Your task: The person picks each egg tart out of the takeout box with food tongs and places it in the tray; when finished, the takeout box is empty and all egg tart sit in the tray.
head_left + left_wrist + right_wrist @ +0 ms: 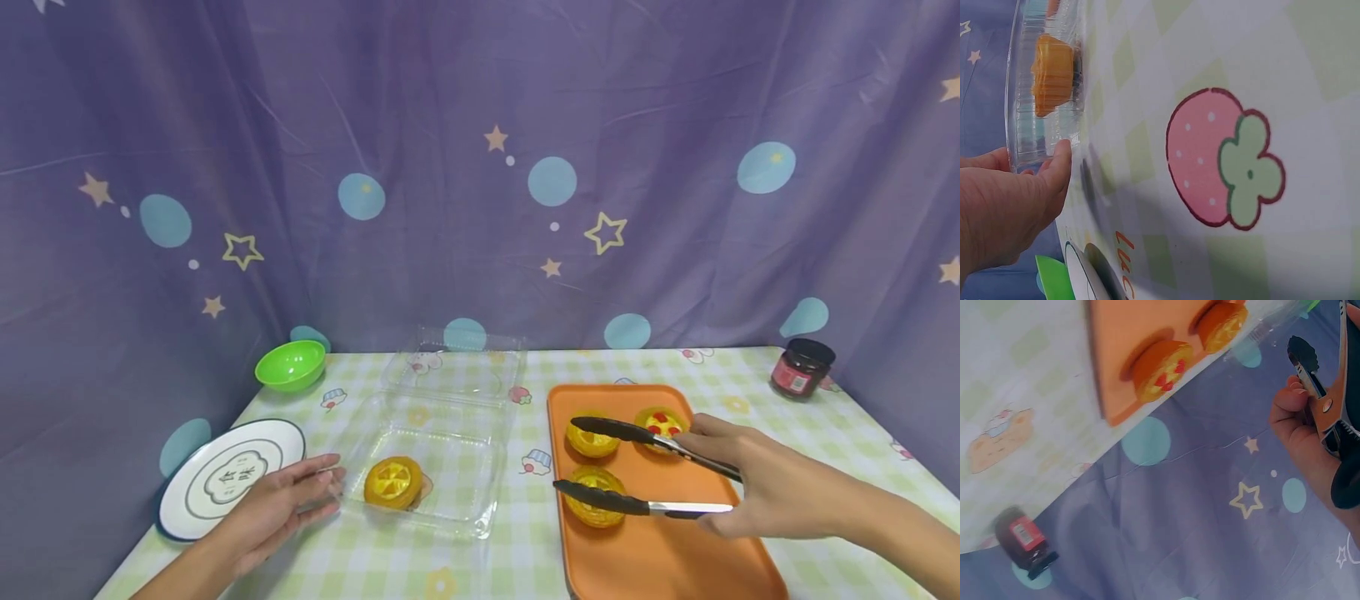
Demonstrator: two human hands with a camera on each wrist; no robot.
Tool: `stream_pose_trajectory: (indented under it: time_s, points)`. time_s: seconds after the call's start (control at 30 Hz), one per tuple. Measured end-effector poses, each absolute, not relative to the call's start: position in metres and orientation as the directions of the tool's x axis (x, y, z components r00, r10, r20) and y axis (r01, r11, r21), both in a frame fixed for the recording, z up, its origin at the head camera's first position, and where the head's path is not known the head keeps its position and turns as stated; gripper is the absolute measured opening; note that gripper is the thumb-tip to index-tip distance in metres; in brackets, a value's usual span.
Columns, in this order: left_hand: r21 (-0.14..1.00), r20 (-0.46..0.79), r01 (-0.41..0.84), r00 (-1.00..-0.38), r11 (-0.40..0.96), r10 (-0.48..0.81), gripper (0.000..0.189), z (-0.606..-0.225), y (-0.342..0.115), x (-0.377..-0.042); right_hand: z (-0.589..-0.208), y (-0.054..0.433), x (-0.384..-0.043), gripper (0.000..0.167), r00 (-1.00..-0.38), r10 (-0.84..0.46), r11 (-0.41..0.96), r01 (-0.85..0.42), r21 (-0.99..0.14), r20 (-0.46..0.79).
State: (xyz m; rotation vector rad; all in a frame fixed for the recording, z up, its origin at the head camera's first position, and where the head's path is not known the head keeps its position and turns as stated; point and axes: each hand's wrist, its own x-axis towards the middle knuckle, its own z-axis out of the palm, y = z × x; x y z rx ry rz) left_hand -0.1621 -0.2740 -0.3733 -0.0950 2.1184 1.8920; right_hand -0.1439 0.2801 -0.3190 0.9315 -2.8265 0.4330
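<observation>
My left hand [281,504] reaches to the left side of a clear plastic container [480,525]; its nearly straight fingers touch the side wall near a corner in the left wrist view. Inside the container sits one egg tart [392,483]; its hinged lid [450,379] lies back. On the right, my right hand [750,483] grips black-tipped metal tongs [607,498], their two arms spread apart above an orange tray [675,546]. Beneath the tips are two egg tarts, one at the back [592,442] and one at the front [596,512]. A red-topped tart [660,423] stands behind the hand.
A white plate with a dark rim [258,437] lies at the left table edge, beside my left forearm. Behind it stands a green bowl [291,367]. A dark jar with a red label [801,369] is at the back right. A purple curtain [450,100] hangs behind the table.
</observation>
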Motion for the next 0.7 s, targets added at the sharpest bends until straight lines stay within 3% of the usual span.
stream_pose_trajectory:
  time_s: [0.27,0.53,0.7]
  points:
    - [0.960,-0.270,-0.254,-0.952,0.119,0.141,0.064,-0.373,-0.275,-0.162,-0.307,0.245,-0.152,0.070,-0.746,-0.631,0.682,-0.664,-0.306,0.214]
    - [0.961,-0.267,-0.249,-0.947,0.120,0.177,0.068,-0.374,-0.276,-0.163,-0.296,0.214,-0.162,0.077,-0.778,-0.620,0.704,-0.609,-0.364,0.103]
    - [0.963,-0.261,-0.242,-0.950,0.121,0.174,0.068,-0.375,-0.277,-0.163,-0.294,0.200,-0.168,0.075,-0.751,-0.651,0.677,-0.638,-0.367,0.106]
